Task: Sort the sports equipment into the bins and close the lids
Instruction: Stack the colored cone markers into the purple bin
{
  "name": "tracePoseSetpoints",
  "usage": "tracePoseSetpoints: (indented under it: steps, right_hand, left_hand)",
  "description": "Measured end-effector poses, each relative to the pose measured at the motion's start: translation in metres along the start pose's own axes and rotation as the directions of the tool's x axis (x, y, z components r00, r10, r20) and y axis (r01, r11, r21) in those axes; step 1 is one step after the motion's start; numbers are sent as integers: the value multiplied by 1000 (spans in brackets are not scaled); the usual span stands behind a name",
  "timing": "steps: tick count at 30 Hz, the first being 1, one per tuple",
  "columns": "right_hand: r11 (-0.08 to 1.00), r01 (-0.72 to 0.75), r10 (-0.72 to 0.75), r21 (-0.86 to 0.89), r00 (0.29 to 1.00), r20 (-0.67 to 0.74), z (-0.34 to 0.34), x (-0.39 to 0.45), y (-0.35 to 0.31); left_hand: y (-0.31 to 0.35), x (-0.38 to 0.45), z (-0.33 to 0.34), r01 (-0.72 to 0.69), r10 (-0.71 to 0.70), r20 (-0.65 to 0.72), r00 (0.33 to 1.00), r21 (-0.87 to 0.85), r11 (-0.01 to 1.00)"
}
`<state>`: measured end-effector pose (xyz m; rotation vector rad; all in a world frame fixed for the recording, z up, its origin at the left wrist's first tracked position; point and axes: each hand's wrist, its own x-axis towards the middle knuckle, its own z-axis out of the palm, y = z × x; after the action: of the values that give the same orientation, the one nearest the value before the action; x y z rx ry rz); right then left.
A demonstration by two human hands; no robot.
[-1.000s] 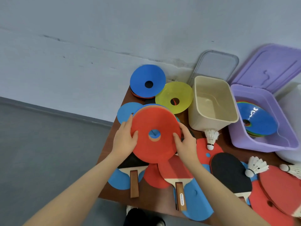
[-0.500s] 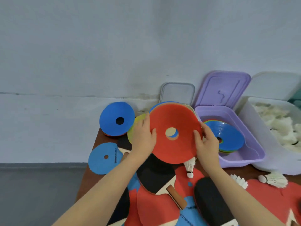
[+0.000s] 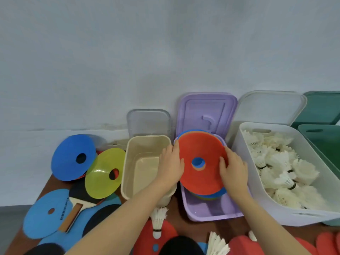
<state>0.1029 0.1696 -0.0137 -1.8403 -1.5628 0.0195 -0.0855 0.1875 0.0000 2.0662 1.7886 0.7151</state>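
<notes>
Red-topped cone stack [image 3: 201,161] now over purple bin [image 3: 211,212], tilted toward camera.

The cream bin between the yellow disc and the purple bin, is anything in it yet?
Empty, as far as shown. The cream bin shows a bare floor and bare walls; the left hand hides its near right corner.

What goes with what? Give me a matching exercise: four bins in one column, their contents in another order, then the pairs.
Bins:
1. beige bin
2. purple bin
3. white bin
4. green bin

Contents:
A. shuttlecocks
B. disc cones, held by both hands
C. cannot tell, mostly out of frame
D. nothing visible inside

Pairs: 1-D, 2-B, 3-A, 4-C
</notes>
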Motion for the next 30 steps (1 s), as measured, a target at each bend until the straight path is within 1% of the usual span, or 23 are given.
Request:
tracePoseSetpoints:
  steps: [1,4,6,8,10,13,15,19,22,27,30]
  right_hand:
    - [999,-15,17,-43,999,36,3,6,8]
    - [987,-16,35,-157,992,121,13,13,28]
    - [990,-16,34,-138,991,128,19,9,36]
    - [999,-5,12,-54,992,126,21,5,36]
    - [999,5,-11,40,988,154,22,3,31]
    - [991,20,-46,133,980,195,25,2,17]
    - [986,44,-78,161,974,213,28,-1,1]
    - [963,188,-233,194,942,241,34,-8,-44]
    - [937,258,-318,236,910,267,44,-17,-83]
    - [893,351,-430,281,850,305,70,-45,-148]
    - [876,407,-477,259,813,333,90,-61,-186]
  left_hand:
    - [5,7,9,4,-5,35,999,32,999]
    - [10,21,27,14,-49,148,988,229,973]
    - [7,23,33,23,-82,191,978,292,956]
    - [2,23,33,3,-55,170,984,295,955]
    - [-4,20,26,-13,-20,115,993,282,959]
    - [-14,11,5,18,-29,33,999,292,956]
    - [-25,3,-12,32,-35,2,999,306,952]
    - [-53,-14,-50,15,4,-55,998,338,941]
    - [-79,-31,-80,8,29,-97,995,359,933]
    - [-144,-65,-117,93,-62,-93,994,384,919]
    - [-187,-81,-138,126,-100,-86,991,385,914]
